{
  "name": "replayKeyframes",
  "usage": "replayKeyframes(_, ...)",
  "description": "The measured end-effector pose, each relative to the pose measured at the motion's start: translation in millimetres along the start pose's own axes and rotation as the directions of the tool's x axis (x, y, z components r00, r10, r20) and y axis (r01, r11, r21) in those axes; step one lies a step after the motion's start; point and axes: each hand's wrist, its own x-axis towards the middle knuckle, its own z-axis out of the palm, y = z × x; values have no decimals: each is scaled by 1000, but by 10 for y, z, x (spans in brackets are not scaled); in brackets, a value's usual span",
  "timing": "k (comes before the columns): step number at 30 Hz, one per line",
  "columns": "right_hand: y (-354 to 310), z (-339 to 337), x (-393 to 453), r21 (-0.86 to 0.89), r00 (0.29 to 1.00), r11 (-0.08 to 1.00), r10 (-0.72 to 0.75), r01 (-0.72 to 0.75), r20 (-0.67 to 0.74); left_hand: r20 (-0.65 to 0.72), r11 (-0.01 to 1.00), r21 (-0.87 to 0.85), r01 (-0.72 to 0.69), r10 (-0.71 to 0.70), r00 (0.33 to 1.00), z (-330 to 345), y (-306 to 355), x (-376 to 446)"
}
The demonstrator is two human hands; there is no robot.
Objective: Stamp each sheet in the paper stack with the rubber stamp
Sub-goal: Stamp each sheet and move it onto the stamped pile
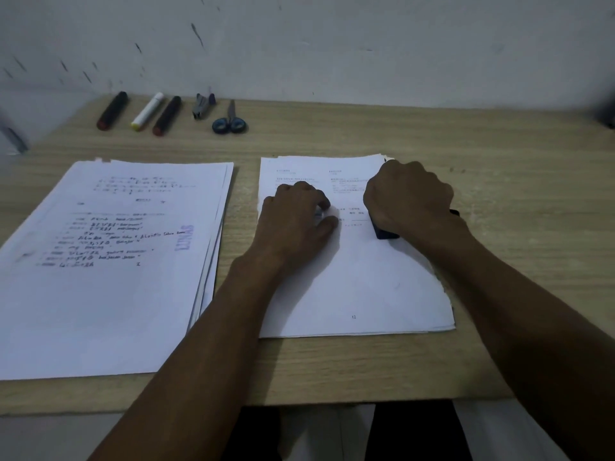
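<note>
Two stacks of paper lie on the wooden desk point(366, 371). The left stack point(109, 294) has handwriting and a purple stamp mark point(184, 237) on its top sheet. On the right stack point(359, 287), whose top sheet is printed, my right hand point(409, 194) grips a dark rubber stamp point(386, 232) and holds it down against the paper near the right edge. My left hand point(296, 221) rests on the same sheet, fingers curled loosely with the fingertips on the paper. Most of the stamp is hidden under my fist.
Along the back of the desk lie three markers point(146, 111), a small stapler point(203, 104) and blue-handled scissors point(229, 119). A wall point(299, 44) stands right behind the desk. The desk's front edge runs just below the stacks.
</note>
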Motion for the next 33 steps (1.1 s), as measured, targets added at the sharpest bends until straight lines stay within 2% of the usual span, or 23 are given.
replayKeyframes(6, 16, 5, -17, 2, 1000, 1000, -3, 3, 1, -81, 996, -67, 50, -56, 995, -50, -34, -10)
replayKeyframes(10, 58, -83, -9, 49, 998, 999, -9, 6, 69, -236, 968, -120, 219, -242, 941, -196, -56, -48)
replayKeyframes(12, 102, -106, 13, 119, 990, 993, -39, 23, 133, -247, 946, -127, 299, -322, 914, -247, -78, -81)
replayKeyframes(15, 232, -136, 23, 345, 982, 938, -96, 35, 162, -188, 926, -102, 363, -376, 907, -283, -78, -108)
replayKeyframes(17, 361, -180, 21, 452, 996, 892, -54, 16, 72, -166, 919, -71, 387, -394, 904, -289, -55, -125)
replayKeyframes(20, 599, -278, 15, 520, 990, 854, 72, 2, -123, -164, 914, -18, 405, -402, 901, -288, 1, -156)
replayKeyframes(23, 837, -356, -17, 537, 969, 844, 141, -11, -201, -148, 900, 1, 436, -431, 890, -305, 20, -160)
replayKeyframes(28, 1079, -394, -92, 520, 949, 853, 201, -48, -242, -163, 872, -22, 489, -485, 859, -348, 17, -155)
replayKeyframes(33, 1113, -261, -107, 525, 959, 850, 182, -42, -218, -183, 850, -30, 527, -523, 833, -387, 68, -172)
